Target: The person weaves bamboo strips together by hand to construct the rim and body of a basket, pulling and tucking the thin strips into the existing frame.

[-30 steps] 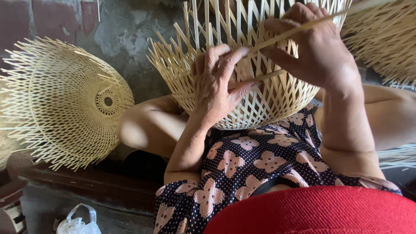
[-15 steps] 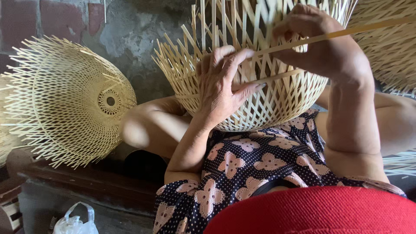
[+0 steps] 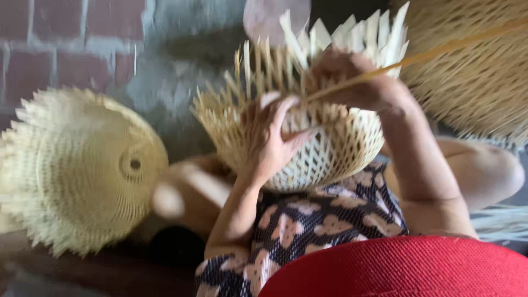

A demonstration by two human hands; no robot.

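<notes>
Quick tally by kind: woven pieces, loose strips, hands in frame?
Pale woven bamboo pieces: 3 (the half-woven bamboo basket in hand, a finished round bamboo dome at left, a darker woven bamboo piece at upper right)
Long thin bamboo strip: 1
Hands: 2 (left hand on the basket wall, right hand gripping the strip)
Total: 6

There is only one view, from a camera on the person's head. It looks steeply down and forward, very close to the left hand (image 3: 272,140) and right hand (image 3: 352,80) at the half-woven basket (image 3: 330,148). The picture is blurred, so the edges are perhaps unreliable.
</notes>
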